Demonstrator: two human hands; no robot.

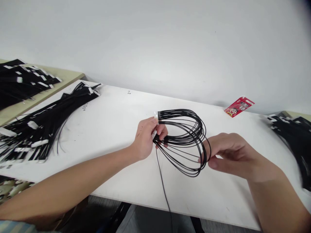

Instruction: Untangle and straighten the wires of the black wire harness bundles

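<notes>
The left hand (145, 139) pinches a flat white end (156, 115) of thin black looped wires (177, 112); hold snug. Right fingers (217, 142) curl by the loops, can't tell if pinching; tug softly.

A bundle of thin black cables (194, 140) is gripped at its white connectors (156, 117) by the left hand (146, 136), and its looped end is touched by the fingers of the right hand (224, 155). One loose strand (163, 183) is left hanging past the edge of the white table (116, 123). More black cables (63, 113) are piled at the left, and a red card (239, 106) is seen near the wall (155, 48).
</notes>
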